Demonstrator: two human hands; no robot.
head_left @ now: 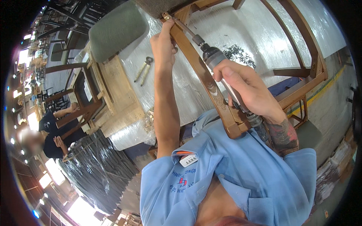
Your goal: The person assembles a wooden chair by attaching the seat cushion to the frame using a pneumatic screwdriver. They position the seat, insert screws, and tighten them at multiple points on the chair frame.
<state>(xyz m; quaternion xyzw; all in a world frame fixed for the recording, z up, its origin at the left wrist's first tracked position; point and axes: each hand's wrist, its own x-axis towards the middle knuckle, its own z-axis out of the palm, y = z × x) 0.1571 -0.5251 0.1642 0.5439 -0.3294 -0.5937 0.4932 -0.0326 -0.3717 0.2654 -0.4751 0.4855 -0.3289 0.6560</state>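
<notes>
Over at the far left a co-worker [64,135] in dark clothes has hands at another wooden frame [73,109], beside a bulky stack of dark pieces [98,169]. Next comes a plywood board [118,88] at the table's edge, then a green-grey seat pad [117,30], with pincers [143,71] lying on bare plastic sheeting, some open room around them. The left hand [164,45], its fingers curled, sets its thumb beside a metal bracket [166,16] at the upper end of the chair frame [200,71]; from here I can't tell whether it clamps the wood. Orange shows inside an opening of the blue shirt, above a white tag [188,161]. The chair frame lies across the table in front of the person, its top cut off. A power driver [215,54] points its bit at the bracket, its body gripped by the right hand [245,83], apart from the left. Small dark screws [239,54] lie loose within the frame's outline; beyond its right edge, a yellow line [328,90] crosses open floor.
</notes>
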